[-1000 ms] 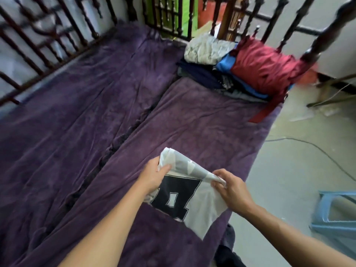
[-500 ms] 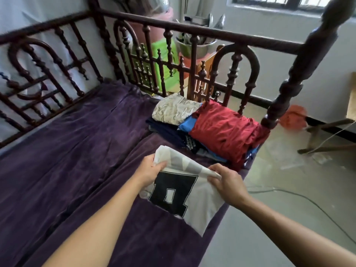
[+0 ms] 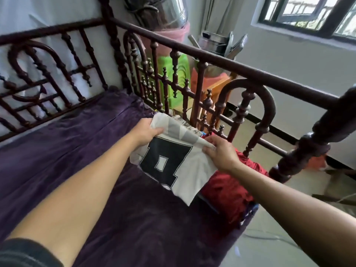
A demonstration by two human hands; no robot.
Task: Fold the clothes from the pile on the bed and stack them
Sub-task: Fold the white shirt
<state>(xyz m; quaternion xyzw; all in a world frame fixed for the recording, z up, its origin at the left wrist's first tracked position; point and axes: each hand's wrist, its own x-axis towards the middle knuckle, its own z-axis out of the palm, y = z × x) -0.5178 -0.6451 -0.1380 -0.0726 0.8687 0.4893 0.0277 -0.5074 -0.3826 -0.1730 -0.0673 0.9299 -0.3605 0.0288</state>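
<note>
**Both hands holding the folded shirt right at the pile**

So the folded shirt [image 3: 173,164] is sitting between the two hands, held up off the bed. It's white with a grey band along the far edge and a big black block figure on it.

The left hand [image 3: 145,132] is pinching the far left corner, thumb lying on top and fingers tucked under the cloth. The right hand [image 3: 221,153] is gripping the right edge with its fingers [image 3: 208,149] curled onto the fold. Can't tell where that thumb is, it's hidden. Both arms are stretching well out in front. The shirt's near corner is hanging down loose, below and inside the right wrist.

The pile is mostly hiding behind the shirt. A red garment [image 3: 227,191] is lying just under the right hand and wrist. A patterned cloth [image 3: 185,125] is peeking out past the shirt's far edge, between the hands, and there's a bit of blue [image 3: 203,134] just beyond the right fingers. Can't tell whether the shirt is touching the pile or hanging above it.

The purple cover [image 3: 77,151] is spreading out under the left arm and off to the left of that hand. The dark rail [image 3: 212,58] is running just beyond both hands, with a chunky post [image 3: 317,135] off to the right of the right hand. The floor [image 3: 289,218] is showing under the right forearm.
</note>
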